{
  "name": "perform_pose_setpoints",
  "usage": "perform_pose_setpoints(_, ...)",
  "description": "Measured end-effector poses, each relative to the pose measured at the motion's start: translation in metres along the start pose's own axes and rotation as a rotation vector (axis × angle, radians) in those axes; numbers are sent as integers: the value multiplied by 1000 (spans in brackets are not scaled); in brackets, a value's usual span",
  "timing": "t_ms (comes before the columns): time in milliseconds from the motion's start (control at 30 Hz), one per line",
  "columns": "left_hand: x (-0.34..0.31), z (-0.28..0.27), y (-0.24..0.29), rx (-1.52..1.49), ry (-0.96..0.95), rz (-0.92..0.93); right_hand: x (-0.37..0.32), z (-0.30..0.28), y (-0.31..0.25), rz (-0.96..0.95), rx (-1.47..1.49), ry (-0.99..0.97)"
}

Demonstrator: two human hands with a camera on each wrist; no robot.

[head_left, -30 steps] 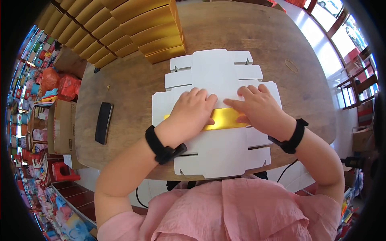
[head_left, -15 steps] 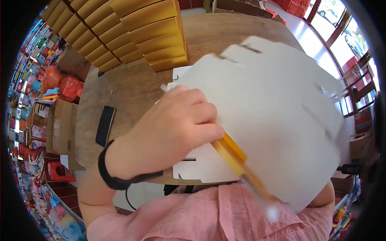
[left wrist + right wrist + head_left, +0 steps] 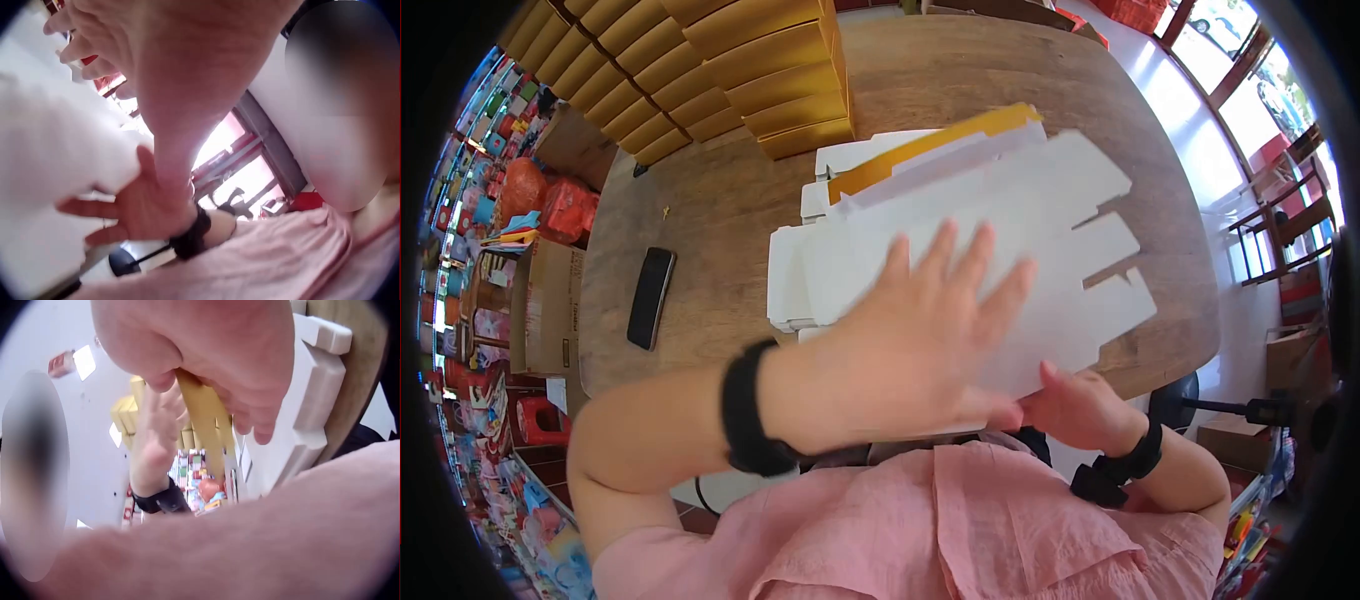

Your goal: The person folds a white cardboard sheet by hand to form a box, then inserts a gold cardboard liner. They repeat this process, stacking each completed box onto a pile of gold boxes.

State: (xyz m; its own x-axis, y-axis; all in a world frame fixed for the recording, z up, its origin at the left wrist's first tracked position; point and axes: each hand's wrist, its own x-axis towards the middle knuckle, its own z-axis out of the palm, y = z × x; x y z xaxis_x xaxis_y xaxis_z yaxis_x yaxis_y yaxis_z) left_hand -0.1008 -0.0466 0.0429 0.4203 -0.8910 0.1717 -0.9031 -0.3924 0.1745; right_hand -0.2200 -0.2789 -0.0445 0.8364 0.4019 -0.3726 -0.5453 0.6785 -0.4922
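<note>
A flat white cardboard box blank (image 3: 1040, 230) with notched flaps lies slanted over a stack of similar blanks (image 3: 790, 280). Its far flap (image 3: 945, 150) stands raised, gold on the outer side. My left hand (image 3: 910, 340) passes over the blank, fingers spread and straight, slightly blurred. Low at the blank's near right edge is my right hand (image 3: 1090, 410), thumb up and apart from extended fingers, as the left wrist view also shows. In the right wrist view a gold panel (image 3: 203, 419) runs between that hand's thumb and fingers.
Folded gold boxes (image 3: 770, 70) are piled at the table's far left. A black phone (image 3: 651, 298) lies on the wooden table (image 3: 700, 210) at left. Beyond the left edge are a brown carton (image 3: 550, 310) and red bags (image 3: 565, 205).
One blank, lifted and tilted to the right half a second ago with the left hand gripping its gold edge, now lies lower over the stack. The left hand has let go and spread its fingers.
</note>
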Motion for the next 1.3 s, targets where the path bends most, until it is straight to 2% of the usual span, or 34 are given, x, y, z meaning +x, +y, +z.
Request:
perform_pose_setpoints(33, -13, 15, 16, -66, -170, 4, -3, 1, 7, 134, -263, -34)
perform_pose_setpoints(67, -20, 28, 20, -41, -223, 24, -4, 3, 12, 270, -527, -69)
perform_pose_setpoints(100, -25, 42, 21, 23, -190, -6, -3, 12, 10, 273, -519, -68)
perform_pose_setpoints(167, -39, 56, 11, 34, -219, -46, -7, 38, -2, -98, -1334, -287)
perform_pose_setpoints(200, -46, 58, 6, 49, -239, -92, -13, 45, -6, -92, -1328, -291)
perform_pose_setpoints(233, -51, 53, 6, 41, -247, -99, -21, 50, -7, -266, -1600, -313)
perform_pose_setpoints(267, -56, 44, 9, 50, -210, -95, -27, 55, -8, -452, -1861, -331)
perform_pose_setpoints(300, -59, 39, 10, 66, -172, -87, -20, 61, -12, -838, -2102, -231)
perform_pose_setpoints(333, -60, 38, 10, 67, -180, -86, -10, 60, -14, -839, -2093, -229)
perform_pose_setpoints(400, -58, 37, 7, -142, -328, -132, 13, 52, -16, -761, -2327, -77)
perform_pose_setpoints(433, -58, 38, 1, -141, -333, -131, 22, 45, -17, -626, -2268, -119)
perform_pose_setpoints(467, -58, 42, -8, -191, -298, -85, 30, 41, -22, -624, -2264, -118)
perform_pose_setpoints(533, -48, 42, -23, -245, -264, -44, 46, 36, -32, -417, -2200, -111)
perform_pose_setpoints(567, -37, 38, -31, -407, -346, -259, 56, 35, -36, -413, -2197, -115)
perform_pose_setpoints(600, -30, 35, -38, -565, -425, -473, 66, 36, -40, -374, -2210, -27)
perform_pose_setpoints(633, -29, 45, -45, -457, -378, -453, 74, 38, -43, -336, -2222, 61)
perform_pose_setpoints(667, -29, 56, -52, -348, -330, -432, 80, 42, -46, -337, -2223, 60)
perform_pose_setpoints(733, -25, 54, -53, -306, -364, -434, 88, 47, -48, -87, -2344, 109)
perform_pose_setpoints(767, -25, 53, -54, -334, -360, -442, 87, 35, -47, -238, -2281, 74)
perform_pose_setpoints(800, -23, 49, -53, -365, -359, -453, 86, 31, -48, -231, -2280, 70)
perform_pose_setpoints(833, -20, 41, -50, -525, -389, -650, 86, 29, -49, -194, -2055, 102)
perform_pose_setpoints(867, -17, 36, -51, -530, -390, -651, 88, 27, -51, -161, -1830, 134)
perform_pose_setpoints(900, -15, 33, -53, -561, -474, -696, 89, 29, -55, -154, -1830, 131)
perform_pose_setpoints(933, -14, 32, -55, -591, -558, -740, 91, 32, -60, -31, -1851, 114)
perform_pose_setpoints(967, -16, 34, -58, -595, -559, -743, 92, 34, -64, 91, -1868, 98)
perform_pose_setpoints(1033, -22, 42, -65, -650, -489, -559, 90, 35, -66, 141, -1864, 50)
perform_pose_setpoints(1067, -23, 45, -66, -650, -487, -560, 90, 35, -69, 182, -1863, 6)
perform_pose_setpoints(1100, -24, 48, -65, -612, -483, -541, 91, 33, -68, 181, -1866, 5)
perform_pose_setpoints(1167, -28, 54, -61, -576, -478, -522, 92, 25, -61, -23, -1937, -11)
perform_pose_setpoints(1200, -31, 57, -58, -519, -350, -522, 91, 23, -57, -23, -1938, -10)
perform_pose_setpoints(1233, -34, 59, -52, -462, -223, -520, 89, 21, -53, -138, -1972, -3)
perform_pose_setpoints(1267, -40, 60, -42, -233, -23, -362, 88, 19, -51, -256, -2003, 6)
perform_pose_setpoints(1300, -42, 58, -33, -157, -9, -247, 87, 18, -47, -257, -2003, 14)
